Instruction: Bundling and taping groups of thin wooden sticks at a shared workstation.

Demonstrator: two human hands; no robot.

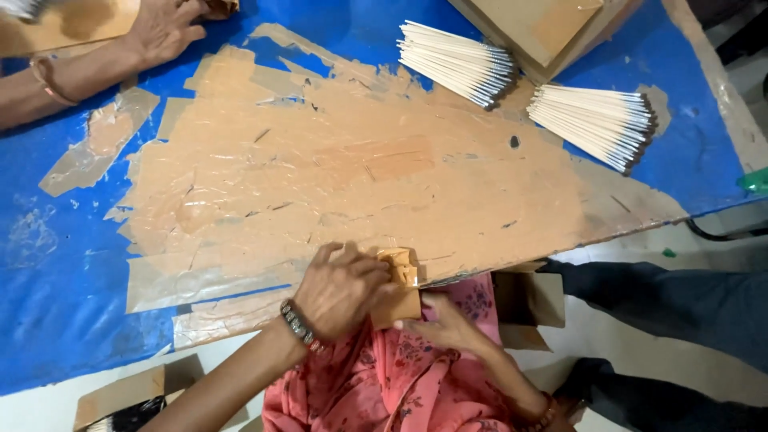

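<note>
The blue table (48, 264) fills most of the view, and a broad patch of overlapping brown tape (352, 184) covers its middle, scuffed and wrinkled, running from far left to the near right edge. At the far right lie two fanned bundles of pale thin sticks with dark tips, the left bundle (456, 64) and the right bundle (592, 120), both well apart from my hands, beside flat brown cardboard boxes (544, 28). At the far left another person's hand (164, 28) rests on a brown board. On the right, someone's dark trouser legs (680, 300) stand by the table, with an open carton (532, 300) on the floor between them and my pink floral clothing (400, 376). At the near table edge, my left hand (340, 288), wearing a beaded bracelet, is curled over the small brown packet (398, 276), fingers bent and pressing on its top; my right hand (448, 320) grips the packet from below and the right, thumb up against its lower part. The packet lies directly between both hands, touching each, so neither is nearer. Its long axis appears to run from near to far, across the table edge, though my fingers hide much of it. The packet looks tan, with a glossy, crinkled film at its upper end.
</note>
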